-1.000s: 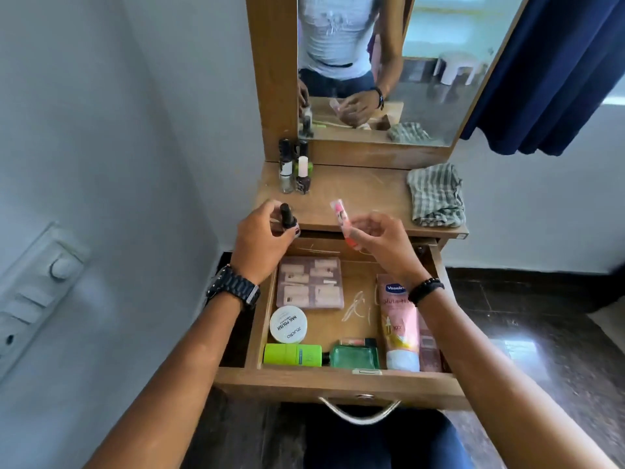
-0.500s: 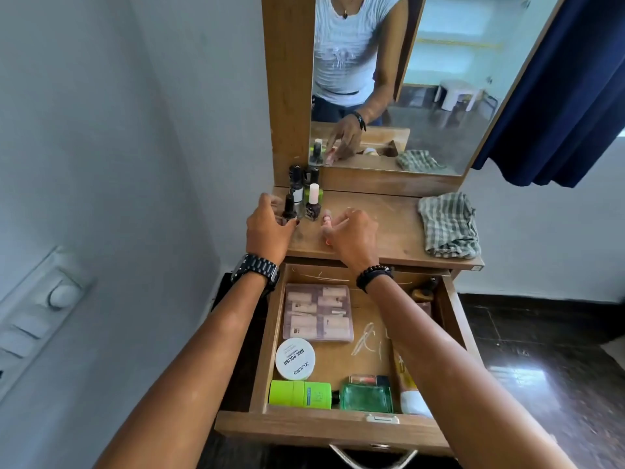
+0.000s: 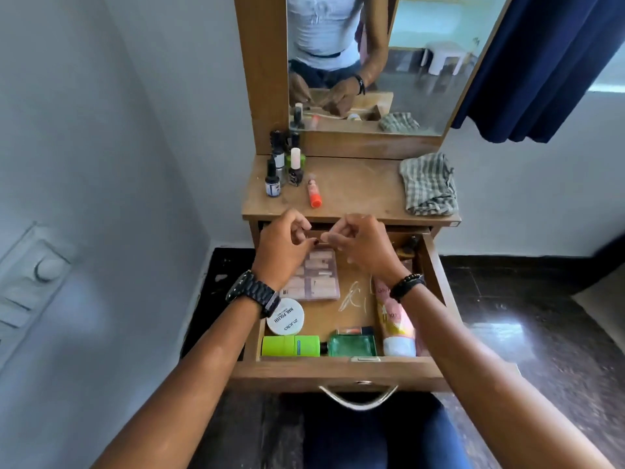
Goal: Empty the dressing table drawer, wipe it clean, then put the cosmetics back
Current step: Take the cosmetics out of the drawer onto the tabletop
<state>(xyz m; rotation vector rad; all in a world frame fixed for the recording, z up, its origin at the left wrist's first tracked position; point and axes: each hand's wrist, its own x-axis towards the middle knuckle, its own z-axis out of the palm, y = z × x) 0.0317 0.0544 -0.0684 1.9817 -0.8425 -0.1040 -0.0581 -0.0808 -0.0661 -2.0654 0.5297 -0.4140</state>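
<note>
The wooden drawer [image 3: 338,370] stands pulled out. Inside it lie a beige palette [image 3: 314,279], a white round tin [image 3: 285,316], a lime-green container [image 3: 291,345], a green glass bottle [image 3: 352,345] and a pink tube [image 3: 395,326]. My left hand [image 3: 284,248] and my right hand [image 3: 365,245] hover over the drawer's back end, fingers loosely curled, holding nothing. On the tabletop [image 3: 355,191] stand several nail polish bottles [image 3: 272,181], and an orange-pink tube [image 3: 314,193] lies beside them. A checked cloth [image 3: 427,184] is bunched at the right.
A mirror [image 3: 389,62] rises behind the tabletop, with a dark blue curtain [image 3: 548,62] to its right. A white wall with a switch panel [image 3: 33,275] runs close on the left. The metal drawer handle [image 3: 358,397] sticks out toward my legs.
My left hand set a dark nail polish bottle on the tabletop, and my right hand laid the orange-pink tube there. Both hands then drew back empty over the drawer.
</note>
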